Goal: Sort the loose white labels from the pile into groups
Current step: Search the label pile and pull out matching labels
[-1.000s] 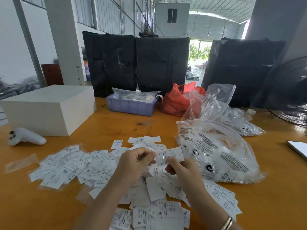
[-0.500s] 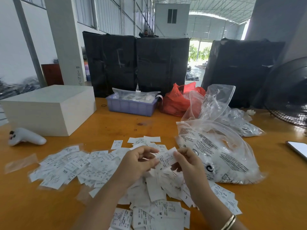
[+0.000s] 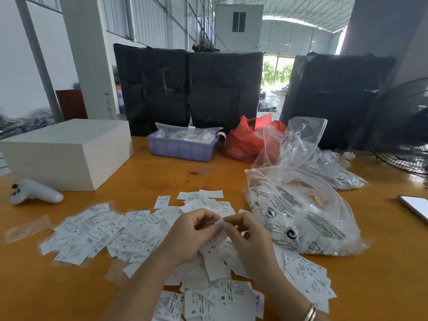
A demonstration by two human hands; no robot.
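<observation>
Loose white size labels lie in a spread pile (image 3: 99,232) across the orange table (image 3: 69,293), with more near the front edge (image 3: 220,302) and at the right (image 3: 308,279). My left hand (image 3: 190,237) and my right hand (image 3: 250,239) meet above the pile's middle. Both pinch the top edge of one white label (image 3: 214,245), which hangs down between them. A few labels (image 3: 203,195) lie apart just beyond my hands.
A clear printed plastic bag (image 3: 301,216) lies right of my hands, with more bags (image 3: 328,167) behind it. A white box (image 3: 67,151) and white controller (image 3: 34,193) sit at left. A blue bin (image 3: 183,147), red bag (image 3: 243,140), fan (image 3: 403,130) and phone (image 3: 414,205) stand farther off.
My hands have come closer together. The label held between them has swung from raised and flat to hanging down, with both sets of fingertips now at its top edge.
</observation>
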